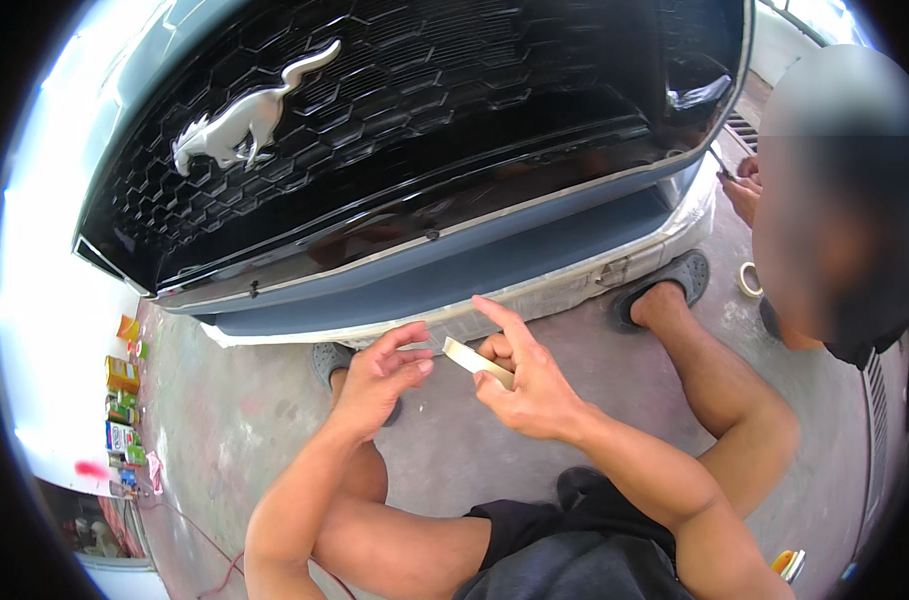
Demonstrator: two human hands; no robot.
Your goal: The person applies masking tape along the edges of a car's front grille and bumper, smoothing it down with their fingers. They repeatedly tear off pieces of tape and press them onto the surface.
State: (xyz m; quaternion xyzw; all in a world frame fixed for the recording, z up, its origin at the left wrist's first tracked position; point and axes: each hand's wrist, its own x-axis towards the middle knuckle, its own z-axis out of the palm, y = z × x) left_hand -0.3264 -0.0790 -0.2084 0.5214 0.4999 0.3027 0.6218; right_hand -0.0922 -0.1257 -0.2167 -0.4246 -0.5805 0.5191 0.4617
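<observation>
In the middle of the view my right hand [529, 385] grips a pale cream roll of tape [474, 362], its index finger stretched out toward the car bumper. Just left of the roll is my left hand [384, 375], fingers and thumb apart; whether a thin strip of tape runs between the two I cannot tell. Ahead of both hands is the car's front bumper, with a black honeycomb grille [394, 130] and a silver horse emblem [244, 120]. Pale masking [564, 298] runs along the bumper's lower edge, below a blue-grey recessed strip [454, 270].
Another person [834, 220] crouches close on the right, hands near the bumper's corner. A second tape roll [748, 280] lies on the grey floor beside them. Several cans [122, 375] line the left wall, and a thin red hose [199, 535] crosses the floor at lower left.
</observation>
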